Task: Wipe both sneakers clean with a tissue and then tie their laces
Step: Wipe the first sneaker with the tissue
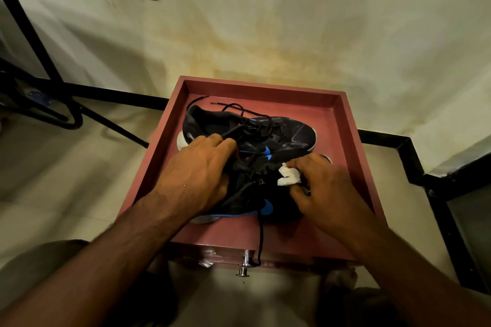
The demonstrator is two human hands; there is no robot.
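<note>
Both forearms are reaching forward and down from the bottom edge of the view toward the shallow red tray [353, 146], a square box with raised walls and a smooth matte floor, which is sitting on pale floor tiles against a stained cream wall [292, 21]. The left hand [196, 175] is lying palm down over the tray's left half, fingers curled over the heel and collar of the near sneaker [247, 202] and gripping it there. The right hand [324, 188] is hovering over the tray's right half, fingers bent, pinching a small crumpled white tissue [289, 175] against the near sneaker's upper. Both sneakers are lying inside the tray, toes pointing to its right wall: the far sneaker [287, 135] is sitting toward the tray's back wall, and the near one is resting just in front of it, touching it. They are looking dark, almost black, with a speckled fabric upper, blue side marks and whitish soles. The black laces [233, 109] are lying untied, one end trailing toward the tray's back wall, another [259, 241] hanging over the tray's front edge beside a small metal knob [245, 263].
</note>
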